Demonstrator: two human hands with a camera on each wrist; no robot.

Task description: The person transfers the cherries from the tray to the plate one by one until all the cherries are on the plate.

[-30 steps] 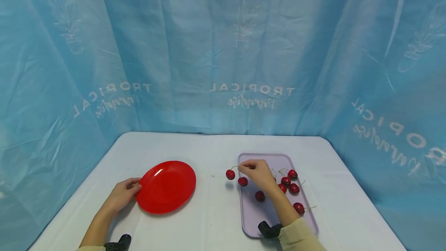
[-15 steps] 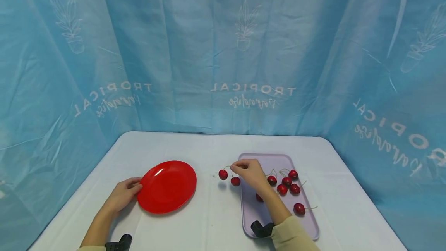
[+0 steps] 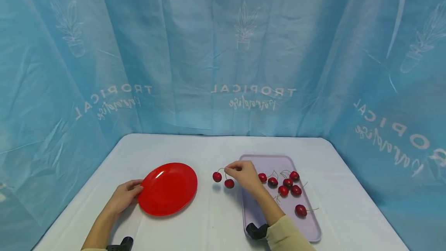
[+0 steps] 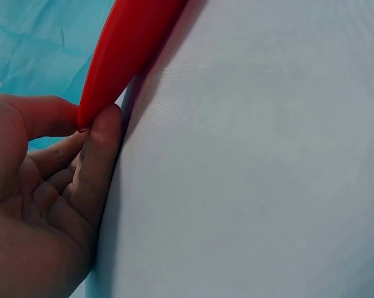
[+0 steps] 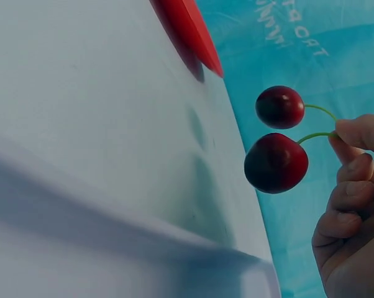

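Note:
A red plate (image 3: 168, 189) lies on the left half of the table. Its left rim is pinched between the thumb and fingers of my left hand (image 3: 122, 196), and the left wrist view shows the plate's edge (image 4: 122, 59) between thumb and fingertip. My right hand (image 3: 244, 173) pinches the green stems of a pair of cherries (image 5: 277, 162) between thumb and index finger. The two cherries dangle above the white cloth, between plate and tray, with their shadows below them. Behind that hand, several more cherries (image 3: 287, 183) lie on the lilac tray (image 3: 256, 212).
A white cloth covers the table (image 3: 212, 220). Blue curtains (image 3: 223, 57) with printed lettering hang behind it and along both sides. The tray's raised rim (image 5: 174, 234) runs beneath the right hand's wrist camera.
My right hand has moved left with the pair of cherries, from over the tray's left edge toward the plate. The left hand and the plate have stayed in place.

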